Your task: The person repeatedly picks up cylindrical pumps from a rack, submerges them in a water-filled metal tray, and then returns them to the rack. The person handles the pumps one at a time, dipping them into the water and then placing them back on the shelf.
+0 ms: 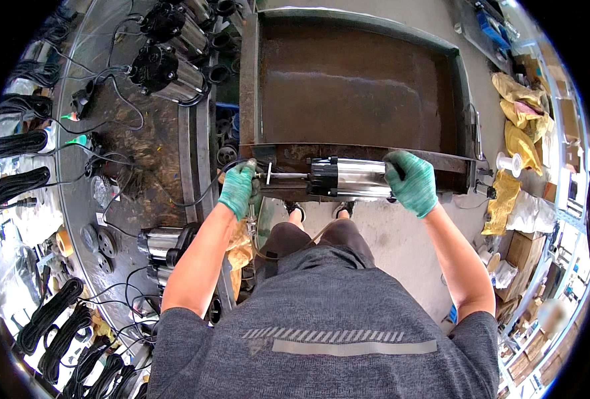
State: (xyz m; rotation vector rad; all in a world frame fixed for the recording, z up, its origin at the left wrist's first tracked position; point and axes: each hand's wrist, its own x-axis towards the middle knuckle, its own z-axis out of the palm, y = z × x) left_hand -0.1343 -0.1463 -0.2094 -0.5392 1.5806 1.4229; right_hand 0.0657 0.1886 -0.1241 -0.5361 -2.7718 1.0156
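A shiny steel cylindrical pump (355, 178) with a black ribbed end lies sideways across the near edge of a rusty metal tray (355, 145). My right hand (411, 183), in a green glove, is closed around the pump's right end. My left hand (240, 185), gloved the same way, is closed on a tool mostly hidden by the fingers. A metal fitting and a thin hose (295, 250) hang below that hand. Between it and the pump's black end runs a slim metal rod (288, 175), with a pale upright crosspiece (269, 174) near the glove.
On the left, a dark workbench (152, 143) bears more steel pumps (175, 76), loose black cables and round discs (106, 243). Coiled black cables (48, 316) line its far left side. To the right are yellow sacks (504, 199), a white spool (508, 163), cardboard boxes and shelving.
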